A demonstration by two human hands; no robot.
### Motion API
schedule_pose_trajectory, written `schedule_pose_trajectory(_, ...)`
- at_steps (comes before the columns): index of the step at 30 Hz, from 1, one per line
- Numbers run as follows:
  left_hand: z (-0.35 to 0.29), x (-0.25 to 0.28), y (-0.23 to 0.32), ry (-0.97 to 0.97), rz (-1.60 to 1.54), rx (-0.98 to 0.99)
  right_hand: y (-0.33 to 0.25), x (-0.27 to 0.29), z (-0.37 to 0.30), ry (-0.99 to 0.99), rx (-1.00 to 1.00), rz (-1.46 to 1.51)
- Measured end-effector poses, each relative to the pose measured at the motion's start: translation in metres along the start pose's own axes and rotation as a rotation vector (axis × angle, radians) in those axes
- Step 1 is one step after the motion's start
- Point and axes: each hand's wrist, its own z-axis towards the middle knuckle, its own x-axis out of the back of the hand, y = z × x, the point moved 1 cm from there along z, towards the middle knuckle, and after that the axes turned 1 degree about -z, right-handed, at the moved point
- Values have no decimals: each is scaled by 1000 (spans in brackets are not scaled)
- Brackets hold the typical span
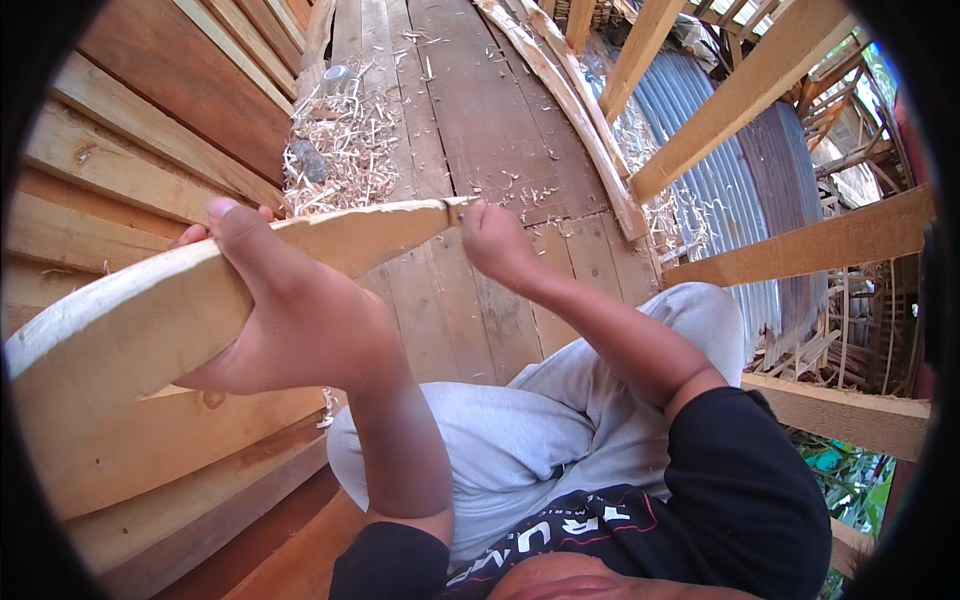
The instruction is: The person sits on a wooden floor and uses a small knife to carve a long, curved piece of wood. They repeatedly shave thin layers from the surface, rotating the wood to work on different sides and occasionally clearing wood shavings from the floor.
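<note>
A long curved piece of pale wood (330, 240) runs from the left rim to a narrow tip near the middle of the view. Its upper edge is whitish and freshly cut. My left hand (300, 310) grips its broad part, thumb over the top edge, other fingers mostly hidden behind. At the narrow tip my right hand (495, 240) is closed in a fist around a small tool, whose dark, thin, blade-like part (452, 209) shows against the wood. The fist hides the tool's handle.
Curled wood shavings (350, 150) lie heaped on the plank floor (480, 90), with a clear cup-like container (337, 78) and a grey lump (308, 160) among them. Planks (130, 130) line the left side. Long pale poles (560, 90), wooden beams (735, 105) and corrugated metal (700, 170) are at the right.
</note>
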Motion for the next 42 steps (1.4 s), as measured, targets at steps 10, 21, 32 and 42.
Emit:
schedule_pose_trajectory(10, 8, 6, -2, -36, 76, -5, -32, 23, -3, -88, 91, -137)
schedule_pose_trajectory(21, 5, 6, -3, -45, -18, -31, 10, 12, 12, -99, -13, -85)
schedule_pose_trajectory(32, -4, 2, 5, -48, 2, 34, 66, 33, 24, -197, -37, -257)
schedule_pose_trajectory(42, -4, 1, 4, -82, 37, 12, 88, 23, 44, -179, 10, -395)
